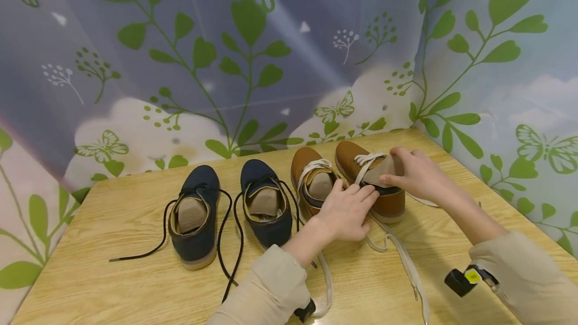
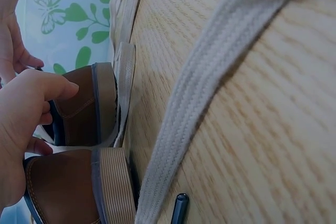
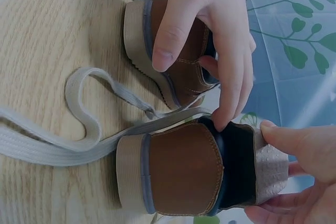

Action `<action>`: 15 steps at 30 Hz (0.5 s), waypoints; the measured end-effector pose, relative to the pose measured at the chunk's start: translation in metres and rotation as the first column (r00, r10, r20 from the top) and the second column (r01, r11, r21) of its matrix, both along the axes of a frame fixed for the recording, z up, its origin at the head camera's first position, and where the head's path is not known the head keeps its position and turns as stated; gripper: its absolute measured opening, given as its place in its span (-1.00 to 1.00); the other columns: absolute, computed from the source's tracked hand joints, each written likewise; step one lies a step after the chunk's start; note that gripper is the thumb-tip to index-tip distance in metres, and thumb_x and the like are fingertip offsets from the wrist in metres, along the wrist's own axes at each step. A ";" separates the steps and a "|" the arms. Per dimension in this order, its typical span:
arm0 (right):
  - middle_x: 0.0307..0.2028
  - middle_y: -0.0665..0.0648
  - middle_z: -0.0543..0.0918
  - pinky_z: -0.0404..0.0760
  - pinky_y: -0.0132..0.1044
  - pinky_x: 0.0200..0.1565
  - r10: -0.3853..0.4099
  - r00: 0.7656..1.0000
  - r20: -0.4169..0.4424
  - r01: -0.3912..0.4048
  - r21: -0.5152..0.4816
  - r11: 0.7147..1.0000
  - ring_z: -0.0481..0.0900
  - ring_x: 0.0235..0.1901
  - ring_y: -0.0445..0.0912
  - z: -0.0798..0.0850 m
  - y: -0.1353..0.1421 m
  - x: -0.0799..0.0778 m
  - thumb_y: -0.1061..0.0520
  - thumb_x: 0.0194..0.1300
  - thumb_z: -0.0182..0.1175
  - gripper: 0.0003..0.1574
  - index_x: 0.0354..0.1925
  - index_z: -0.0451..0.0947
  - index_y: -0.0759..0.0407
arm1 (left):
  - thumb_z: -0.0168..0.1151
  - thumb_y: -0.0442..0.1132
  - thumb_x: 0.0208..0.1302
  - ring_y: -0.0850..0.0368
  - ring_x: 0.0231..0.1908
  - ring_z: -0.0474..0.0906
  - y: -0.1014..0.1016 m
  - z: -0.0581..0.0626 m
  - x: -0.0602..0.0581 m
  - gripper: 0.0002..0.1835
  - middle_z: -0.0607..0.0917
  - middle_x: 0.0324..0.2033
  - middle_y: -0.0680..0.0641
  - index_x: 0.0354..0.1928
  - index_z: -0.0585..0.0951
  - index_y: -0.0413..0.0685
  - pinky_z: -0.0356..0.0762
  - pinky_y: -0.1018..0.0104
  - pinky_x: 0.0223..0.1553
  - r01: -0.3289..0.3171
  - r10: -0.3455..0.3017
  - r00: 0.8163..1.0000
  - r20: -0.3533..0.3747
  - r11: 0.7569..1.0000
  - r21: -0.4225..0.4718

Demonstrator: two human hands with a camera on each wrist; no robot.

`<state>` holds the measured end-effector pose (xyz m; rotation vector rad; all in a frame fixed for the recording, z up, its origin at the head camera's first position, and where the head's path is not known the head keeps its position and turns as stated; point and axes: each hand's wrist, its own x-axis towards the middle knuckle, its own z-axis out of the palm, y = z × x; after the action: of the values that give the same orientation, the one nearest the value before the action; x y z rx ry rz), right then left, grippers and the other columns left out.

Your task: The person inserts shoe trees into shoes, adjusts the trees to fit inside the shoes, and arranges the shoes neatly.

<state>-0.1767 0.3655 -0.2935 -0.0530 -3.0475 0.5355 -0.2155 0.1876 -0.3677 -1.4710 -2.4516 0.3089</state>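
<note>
Two brown lace-up shoes with pale laces stand on the right of the table. My right hand (image 1: 422,172) pinches a beige, textured piece (image 3: 270,169) at the opening of the rightmost brown shoe (image 3: 184,166), thumb on one side and fingers on the other. Whether this piece is the tongue or an insert, I cannot tell. My left hand (image 1: 347,209) reaches between the two shoes, and an extended finger touches the rightmost shoe's collar. Partly behind that hand is the other brown shoe (image 1: 302,162), with a similar beige piece (image 1: 319,185) in its opening.
Two navy shoes, one left (image 1: 194,229) and one nearer the middle (image 1: 273,229), show beige pieces and loose black laces. Long pale laces (image 1: 408,262) trail toward the table's front. A patterned cloth backdrop (image 1: 271,64) hangs behind the wooden table (image 1: 131,209) and along its right side.
</note>
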 end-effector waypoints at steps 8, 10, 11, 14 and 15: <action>0.11 0.61 0.25 0.31 0.28 -0.06 -0.008 1.000 0.006 0.008 0.000 1.000 0.27 0.06 0.42 -0.003 -0.001 -0.006 -0.20 0.22 0.17 -0.03 0.31 0.09 0.39 | -0.04 0.19 0.26 0.26 0.14 0.24 0.001 0.002 -0.001 -0.32 0.22 0.31 0.19 0.40 0.16 0.22 0.11 0.19 -0.02 -0.001 0.001 1.000 -0.001 1.000 -0.021; 0.10 0.62 0.24 0.32 0.28 -0.07 -0.010 1.000 0.005 0.010 -0.002 1.000 0.28 0.05 0.43 -0.005 -0.001 -0.007 -0.19 0.22 0.17 -0.04 0.31 0.09 0.39 | -0.05 0.18 0.27 0.26 0.14 0.23 0.001 0.002 0.000 -0.32 0.21 0.32 0.19 0.41 0.16 0.22 0.12 0.19 -0.02 0.002 -0.002 1.000 -0.002 1.000 -0.026; 0.10 0.62 0.24 0.32 0.27 -0.07 -0.010 1.000 0.005 0.010 -0.006 1.000 0.27 0.05 0.43 -0.006 -0.001 -0.008 -0.17 0.23 0.18 -0.04 0.31 0.09 0.40 | -0.05 0.18 0.27 0.26 0.15 0.23 0.001 0.002 0.000 -0.32 0.21 0.31 0.19 0.41 0.16 0.22 0.12 0.19 -0.02 0.004 -0.004 1.000 -0.002 1.000 -0.027; 0.09 0.63 0.24 0.33 0.26 -0.07 -0.008 1.000 -0.001 0.008 -0.010 1.000 0.28 0.04 0.43 -0.009 -0.002 -0.009 -0.15 0.23 0.18 -0.06 0.30 0.09 0.40 | -0.04 0.19 0.26 0.26 0.15 0.23 0.001 0.002 0.000 -0.32 0.22 0.31 0.19 0.40 0.16 0.22 0.12 0.18 -0.01 0.004 -0.004 1.000 -0.003 1.000 -0.026; 0.09 0.63 0.25 0.34 0.26 -0.08 -0.005 1.000 -0.006 0.005 -0.010 1.000 0.29 0.03 0.43 -0.010 -0.002 -0.009 -0.15 0.23 0.19 -0.06 0.30 0.09 0.41 | -0.04 0.19 0.26 0.26 0.15 0.23 0.000 0.002 0.000 -0.32 0.22 0.31 0.19 0.40 0.16 0.22 0.12 0.18 -0.01 0.004 -0.004 1.000 -0.003 1.000 -0.026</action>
<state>-0.1855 0.3639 -0.3037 -0.0592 -3.0383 0.5498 -0.2153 0.1881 -0.3658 -1.4842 -2.4514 0.3426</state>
